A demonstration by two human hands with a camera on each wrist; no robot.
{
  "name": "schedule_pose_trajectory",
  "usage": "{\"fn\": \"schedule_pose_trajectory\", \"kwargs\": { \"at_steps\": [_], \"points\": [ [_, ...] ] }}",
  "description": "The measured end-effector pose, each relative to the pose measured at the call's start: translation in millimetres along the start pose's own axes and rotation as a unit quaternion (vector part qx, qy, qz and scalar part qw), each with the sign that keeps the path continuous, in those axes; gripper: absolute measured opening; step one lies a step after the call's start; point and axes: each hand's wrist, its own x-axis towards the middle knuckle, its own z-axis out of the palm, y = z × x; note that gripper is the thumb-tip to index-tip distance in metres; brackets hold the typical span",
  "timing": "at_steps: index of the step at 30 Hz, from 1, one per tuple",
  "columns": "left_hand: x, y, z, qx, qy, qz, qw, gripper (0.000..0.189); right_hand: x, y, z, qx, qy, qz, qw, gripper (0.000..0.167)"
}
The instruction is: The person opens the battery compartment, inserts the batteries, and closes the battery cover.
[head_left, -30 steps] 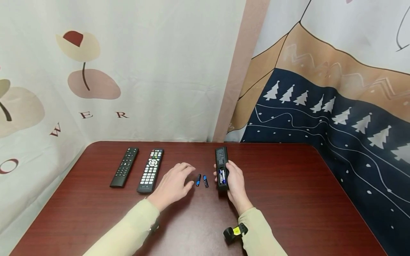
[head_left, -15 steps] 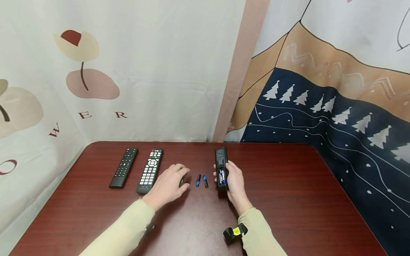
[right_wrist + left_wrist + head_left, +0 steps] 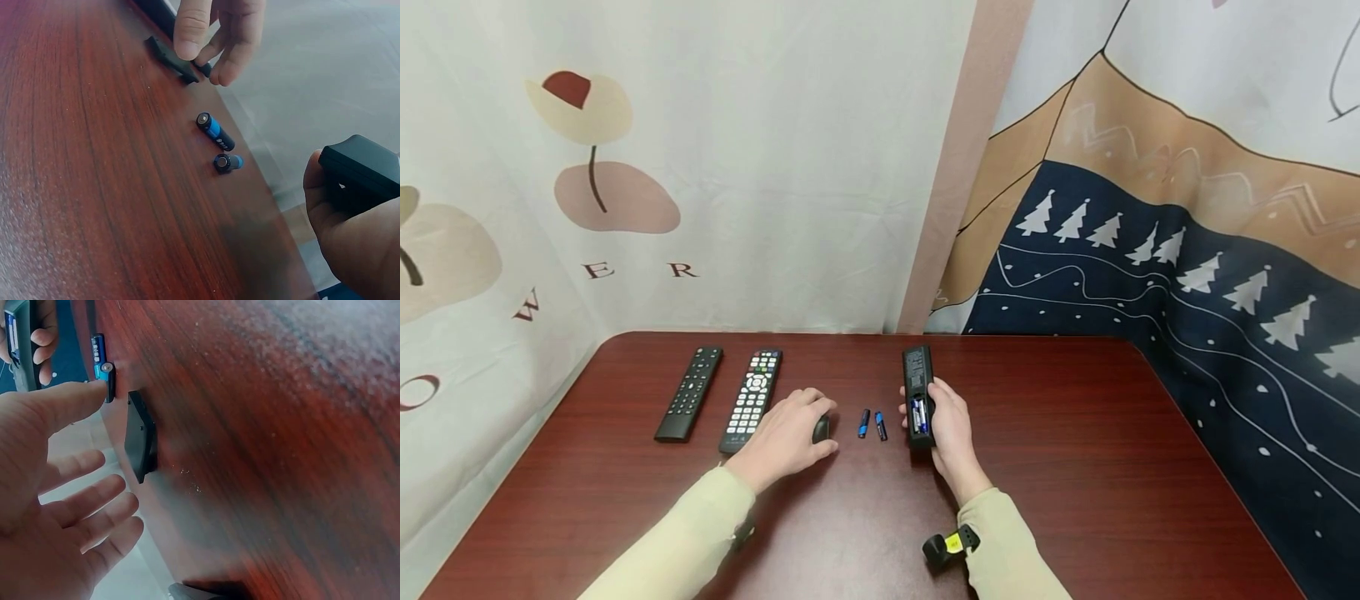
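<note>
While the right hand (image 3: 953, 425) grips the black remote (image 3: 917, 367) at right, its fitted batteries (image 3: 920, 415) exposed, I have the left hand (image 3: 784, 439) just beside the small black cover (image 3: 821, 429), relaxed and holding nothing. Tipping the remote could, I judge, let those batteries slip out; a careless sweep rightward could roll the two loose batteries (image 3: 863, 423). My head view shows only the cover's end past the hand; the left wrist view shows it nearly whole on the table (image 3: 275, 462).

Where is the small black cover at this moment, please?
In the head view, the small black cover lies on the table, just left of the two loose batteries and partly hidden by the left hand.
</note>
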Motion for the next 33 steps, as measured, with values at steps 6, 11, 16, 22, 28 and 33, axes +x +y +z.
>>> {"fn": "schedule_pose_trajectory", "kwargs": {
  "at_steps": [6,11,16,22,28,33],
  "points": [
    [-0.2,-2.0,0.5,0.005,-0.012,0.009,0.9999,0.055,0.8,0.5,-1.1,-0.001,0.0,0.001,1.0,0.045],
    [0.5,-2.0,0.2,0.007,-0.026,0.011,0.9996,0.056,1.0,0.4,-1.6,-0.005,0.0,-0.001,1.0,0.045],
    [1.6,-0.7,-0.1,0.006,-0.037,0.008,0.9993,0.055,0.7,0.6,-1.8,-0.007,0.0,-0.002,1.0,0.045],
    [1.3,0.8,-1.1,0.004,-0.043,0.006,0.999,0.053,-0.4,0.4,-1.6,-0.007,0.004,0.0,1.0,0.045],
    [1.5,0.5,-0.1,-0.005,-0.046,0.0,0.9989,0.052,-0.6,1.1,-1.2,-0.011,0.002,0.001,0.9999,0.045],
    [2.4,0.1,0.4,-0.016,-0.049,-0.004,0.9987,0.051,-0.6,2.1,-1.3,-0.013,-0.001,-0.003,0.9999,0.046]
  ]
}}
